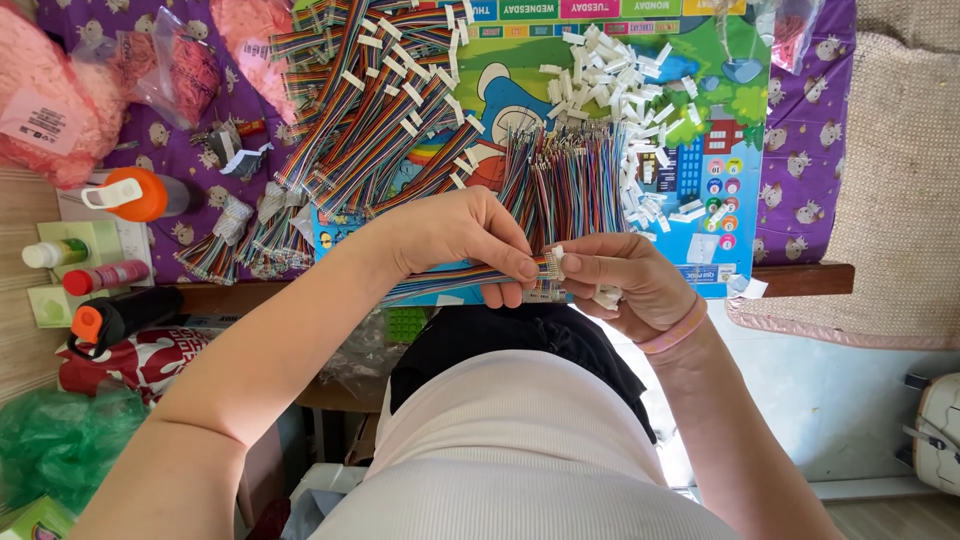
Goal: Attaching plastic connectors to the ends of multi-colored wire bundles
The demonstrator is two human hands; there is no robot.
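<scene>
Left hand pinches flat rainbow ribbon cable; right hand pinches small white plastic connector at its end. Seating step; needs straight push.

White ribbed top, pink wristband, bare arms.

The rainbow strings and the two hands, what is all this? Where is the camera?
The camera sits on the person's head and looks down, so you see their own arms and lap. The left hand pinches a flat rainbow ribbon cable made of many thin coloured wires. The right hand, with a pink wristband, holds a small white plastic connector at the cable's end. On the colourful board lie a pile of finished ribbon cables, a bunch of loose coloured wires and a heap of little white connectors. To the side stand an orange bottle and pink bags.
</scene>
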